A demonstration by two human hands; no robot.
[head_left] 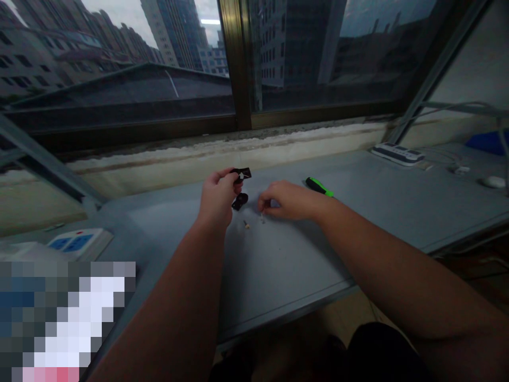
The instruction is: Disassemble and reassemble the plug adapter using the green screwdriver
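Note:
My left hand [218,192] is closed on a small black plastic part [245,173], held up above the table with a pale bit showing by the thumb. Just below it a second black piece with a rounded end [240,201] shows beside the fingers; whether it touches them I cannot tell. My right hand [280,199] is lowered to the tabletop, thumb and fingers pinched around a tiny pale metallic piece [262,216]. Between the hands lies a small screw-like piece [246,224]. A green and black screwdriver handle [318,187] lies behind my right wrist.
The grey table [278,276] runs along a window wall. A white power strip [397,154] lies at the back right, with cables and a blue object [487,142] beyond. Another white socket box [81,243] sits at left. Metal frame posts slant at both sides.

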